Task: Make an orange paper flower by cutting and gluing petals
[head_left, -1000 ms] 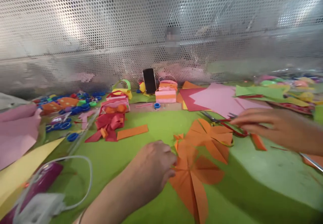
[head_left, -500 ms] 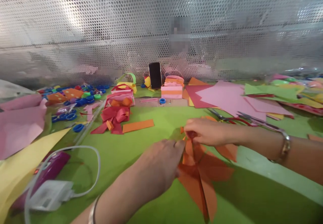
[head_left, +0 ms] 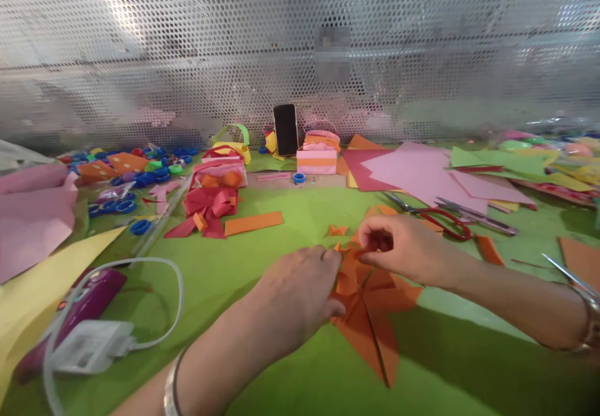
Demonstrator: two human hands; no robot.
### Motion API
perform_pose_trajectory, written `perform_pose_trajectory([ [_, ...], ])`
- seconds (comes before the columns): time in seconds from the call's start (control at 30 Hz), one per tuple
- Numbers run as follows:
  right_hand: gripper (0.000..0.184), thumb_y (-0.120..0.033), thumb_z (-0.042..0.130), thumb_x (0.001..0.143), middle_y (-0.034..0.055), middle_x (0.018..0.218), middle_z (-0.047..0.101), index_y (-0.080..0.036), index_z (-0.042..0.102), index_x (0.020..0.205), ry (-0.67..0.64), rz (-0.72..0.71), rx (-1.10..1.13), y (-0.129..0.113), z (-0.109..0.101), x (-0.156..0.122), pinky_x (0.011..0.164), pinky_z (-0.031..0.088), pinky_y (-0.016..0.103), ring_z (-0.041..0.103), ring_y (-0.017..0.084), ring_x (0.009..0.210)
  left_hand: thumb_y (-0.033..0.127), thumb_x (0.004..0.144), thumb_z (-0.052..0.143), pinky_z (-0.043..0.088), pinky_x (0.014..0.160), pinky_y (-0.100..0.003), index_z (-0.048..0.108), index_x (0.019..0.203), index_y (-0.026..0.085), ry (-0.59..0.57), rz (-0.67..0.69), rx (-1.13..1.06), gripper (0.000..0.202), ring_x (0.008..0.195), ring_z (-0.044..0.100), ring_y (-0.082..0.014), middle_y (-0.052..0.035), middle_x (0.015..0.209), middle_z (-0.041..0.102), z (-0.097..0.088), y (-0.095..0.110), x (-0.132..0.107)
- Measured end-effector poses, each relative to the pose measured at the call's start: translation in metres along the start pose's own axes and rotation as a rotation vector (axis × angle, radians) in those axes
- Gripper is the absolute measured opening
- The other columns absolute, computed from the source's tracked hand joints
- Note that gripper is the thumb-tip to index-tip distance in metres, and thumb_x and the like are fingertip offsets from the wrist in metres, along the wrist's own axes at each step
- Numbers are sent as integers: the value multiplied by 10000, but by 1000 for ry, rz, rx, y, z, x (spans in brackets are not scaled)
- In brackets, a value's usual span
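An orange paper bow (head_left: 375,322) with loops and two pointed tails lies on the green sheet in front of me. My left hand (head_left: 300,294) grips its left side, with the fingers curled over the upper edge and the thumb resting near the loops. At the top of the bow, my right hand (head_left: 400,244) pinches orange paper between thumb and forefinger; the exact fold is partly hidden. A small folded orange scrap (head_left: 337,230) lies just beyond my fingertips.
Red-handled scissors (head_left: 450,225) lie right of my right hand. A finished red bow (head_left: 210,210) and an orange strip (head_left: 253,222) sit ahead left. A purple glue gun (head_left: 96,297) and white plug (head_left: 94,346) lie left. Pink paper (head_left: 412,169) and a phone (head_left: 285,130) stand behind.
My right hand has shifted right and opened a gap from my left hand. More of the bow's loops and the small orange scrap now show. My left hand stays at the bow's left side.
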State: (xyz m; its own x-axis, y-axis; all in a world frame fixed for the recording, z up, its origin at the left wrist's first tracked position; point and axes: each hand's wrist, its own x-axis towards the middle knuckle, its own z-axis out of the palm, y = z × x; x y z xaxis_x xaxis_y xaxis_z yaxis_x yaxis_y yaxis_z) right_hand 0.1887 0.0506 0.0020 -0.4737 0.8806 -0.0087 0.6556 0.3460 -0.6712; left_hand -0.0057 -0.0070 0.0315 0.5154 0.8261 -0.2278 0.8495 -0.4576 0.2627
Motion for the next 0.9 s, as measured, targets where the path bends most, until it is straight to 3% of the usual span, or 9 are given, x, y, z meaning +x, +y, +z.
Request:
perform_pose_trajectory([
  [0.17,97,-139,561,669,-48,594,587,-230,564,634,58,-6,45,3,12,-11,511,401,240,549,129,552,232,923,499,525,781,-379,591,1055,164,91,-2,-54,175,931,653,-244,-91,1022,677,7,1,11],
  [0.37,153,-172,533,734,-20,697,680,-243,662,695,-5,-57,110,2,12,-19,564,489,249,628,141,610,150,845,507,518,733,-355,577,1038,172,166,-102,-183,207,838,635,-217,-69,964,675,18,-2,18],
  [0.53,226,-174,512,785,4,780,722,-263,716,743,-43,-131,63,3,6,-25,644,519,287,669,173,722,83,801,469,511,760,-335,591,1020,175,198,-36,-209,267,848,616,-203,-61,932,664,29,-7,22],
  [0.7,232,-198,542,818,13,770,692,-282,746,749,19,-264,-61,12,11,-32,573,488,260,644,153,667,88,823,474,511,821,-384,615,1003,156,186,-5,-239,239,922,619,-235,-83,982,670,32,-7,23],
  [0.8,223,-200,553,818,14,763,678,-280,753,756,52,-284,-69,18,17,-34,546,471,244,640,148,667,69,815,493,509,824,-384,619,1059,163,184,0,-263,289,935,618,-236,-76,984,660,29,-5,22],
  [0.9,198,-212,578,823,5,752,665,-278,753,761,55,-268,-83,20,20,-35,518,447,237,631,141,646,58,817,493,509,800,-358,664,998,204,195,3,-276,288,919,612,-217,-53,957,631,27,-4,22],
])
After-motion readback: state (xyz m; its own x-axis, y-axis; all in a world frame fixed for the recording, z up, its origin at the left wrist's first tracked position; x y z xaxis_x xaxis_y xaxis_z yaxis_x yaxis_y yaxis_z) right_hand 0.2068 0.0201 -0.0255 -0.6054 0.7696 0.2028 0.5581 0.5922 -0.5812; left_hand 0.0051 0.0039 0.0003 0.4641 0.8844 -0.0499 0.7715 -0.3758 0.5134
